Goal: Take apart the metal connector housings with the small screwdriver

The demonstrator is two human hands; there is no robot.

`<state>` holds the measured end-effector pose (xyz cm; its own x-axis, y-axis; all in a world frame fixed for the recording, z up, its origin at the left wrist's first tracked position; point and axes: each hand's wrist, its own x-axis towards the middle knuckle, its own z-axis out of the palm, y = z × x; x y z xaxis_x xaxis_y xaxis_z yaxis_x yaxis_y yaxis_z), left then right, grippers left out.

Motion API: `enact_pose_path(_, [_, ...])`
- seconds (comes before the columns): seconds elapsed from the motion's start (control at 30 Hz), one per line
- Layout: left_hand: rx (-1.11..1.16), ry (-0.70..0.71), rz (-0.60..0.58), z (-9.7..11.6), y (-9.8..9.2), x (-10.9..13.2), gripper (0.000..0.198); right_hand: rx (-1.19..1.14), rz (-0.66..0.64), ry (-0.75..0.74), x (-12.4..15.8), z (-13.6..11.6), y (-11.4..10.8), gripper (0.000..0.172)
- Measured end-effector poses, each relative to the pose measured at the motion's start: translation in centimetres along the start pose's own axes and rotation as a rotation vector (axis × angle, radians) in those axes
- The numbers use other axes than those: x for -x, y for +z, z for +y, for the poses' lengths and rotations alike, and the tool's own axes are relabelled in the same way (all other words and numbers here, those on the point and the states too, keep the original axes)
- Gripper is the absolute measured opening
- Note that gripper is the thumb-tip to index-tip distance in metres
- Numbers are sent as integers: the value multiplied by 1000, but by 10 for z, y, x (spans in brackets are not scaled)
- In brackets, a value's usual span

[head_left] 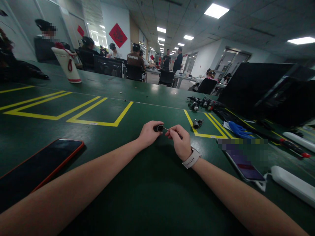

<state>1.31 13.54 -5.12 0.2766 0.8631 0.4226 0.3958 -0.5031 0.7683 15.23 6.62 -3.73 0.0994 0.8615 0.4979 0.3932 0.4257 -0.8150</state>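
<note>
My left hand (148, 132) is closed around a small black cylindrical part (159, 128), its round end turned towards my other hand. My right hand (180, 141) pinches a thin screwdriver (165, 129) whose metal shaft points at that round end. Whether the tip touches inside the part is too small to tell. Most of the screwdriver's handle is hidden by my fingers. Both hands are just above the green table (152, 196). Right of my right hand, two small dark round parts (197, 124) lie inside a yellow-taped outline.
Several dark parts (201, 103) are piled farther back. On the right are a blue glove (238, 129), a phone (242, 160), a white power strip (292, 183) and a monitor (256, 88). An orange-cased phone (46, 160) lies left, a paper cup (66, 64) farther back. People sit beyond.
</note>
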Motion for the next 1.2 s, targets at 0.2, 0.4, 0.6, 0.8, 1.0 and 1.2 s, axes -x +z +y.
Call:
enact_pose_path(0.2, [-11, 8, -22, 7, -3, 1, 35, 202, -51, -108, 7, -11, 0, 8])
enact_pose_path(0.4, [15, -1, -76, 7, -2, 1, 39, 186, -52, -71, -1, -11, -4, 13])
enact_pose_path(0.6, [58, -38, -110, 9, -2, 2, 42, -23, -13, 90, -10, -2, -8, 15])
enact_pose_path(0.8, [131, -86, -105, 9, -4, 2, 42, -210, 27, 199, -9, 3, -6, 15])
enact_pose_path(1.0, [218, -118, -77, 7, -1, 1, 43, -215, 37, 188, -10, 5, -3, 16])
enact_pose_path(1.2, [229, -111, -58, 4, 0, 0, 40, -40, -17, 40, 0, -4, -4, 10])
